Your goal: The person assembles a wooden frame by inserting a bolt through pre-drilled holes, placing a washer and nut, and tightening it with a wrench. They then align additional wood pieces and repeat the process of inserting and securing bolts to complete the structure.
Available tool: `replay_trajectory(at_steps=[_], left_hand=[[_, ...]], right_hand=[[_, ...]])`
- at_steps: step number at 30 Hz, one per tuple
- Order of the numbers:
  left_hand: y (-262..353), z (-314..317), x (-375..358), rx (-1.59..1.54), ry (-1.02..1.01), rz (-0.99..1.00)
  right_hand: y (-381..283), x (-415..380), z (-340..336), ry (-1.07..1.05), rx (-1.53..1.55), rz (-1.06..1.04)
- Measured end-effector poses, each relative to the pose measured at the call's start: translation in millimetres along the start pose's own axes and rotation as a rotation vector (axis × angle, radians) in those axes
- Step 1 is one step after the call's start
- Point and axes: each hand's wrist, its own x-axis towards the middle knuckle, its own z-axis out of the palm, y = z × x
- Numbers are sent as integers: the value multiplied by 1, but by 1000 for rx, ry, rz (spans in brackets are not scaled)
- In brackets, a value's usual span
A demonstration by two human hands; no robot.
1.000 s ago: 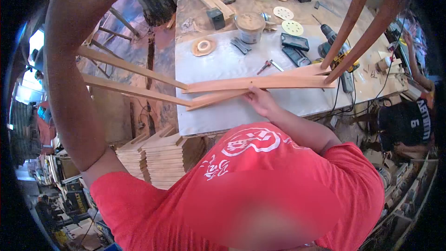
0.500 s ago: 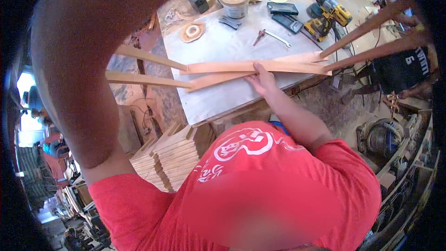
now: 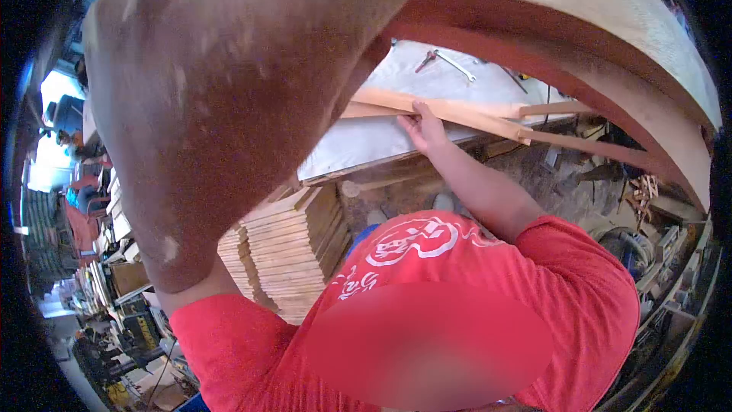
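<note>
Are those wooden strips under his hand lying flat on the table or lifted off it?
Lying flat: the wooden strips rest along the table edge, right hand on them.

Workbench (image 3: 358, 149) had a pale sheet-covered top, front edge showing raw wood. Long wooden strips (image 3: 450, 111) lay flat across it near the front edge, overhanging on the right side. Further back a pair of pliers (image 3: 425, 61) and a wrench (image 3: 457, 66) sat on the surface, just beside each other.

Bare, matt wood slats (image 3: 457, 111) — smooth-planed; the tabletop (image 3: 366, 145) is dull grey sheet, the pliers (image 3: 438, 59) shiny metal.
</note>
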Motion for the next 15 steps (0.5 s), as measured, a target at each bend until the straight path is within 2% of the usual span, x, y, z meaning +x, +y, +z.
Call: replay_trajectory(at_steps=[3,4,5,11,14,15], left_hand=[[-2,-12,-13,47,18,49],[-3,-9,-17,44,128,161],[-7,-9,-21,44,155,191],[-19,-24,-72,-79,89,187],[-2,-34,-93,-136,67,160],[11,-37,-96,-258,101,153]], right_hand=[[1,6,-8,-18,-61,-2],[0,-2,-5,0,-48,-22],[1,-3,-6,2,-35,-34],[-6,-44,27,-39,-4,-84],[-4,-21,8,-29,37,-8],[-3,-16,-6,-14,60,42]])
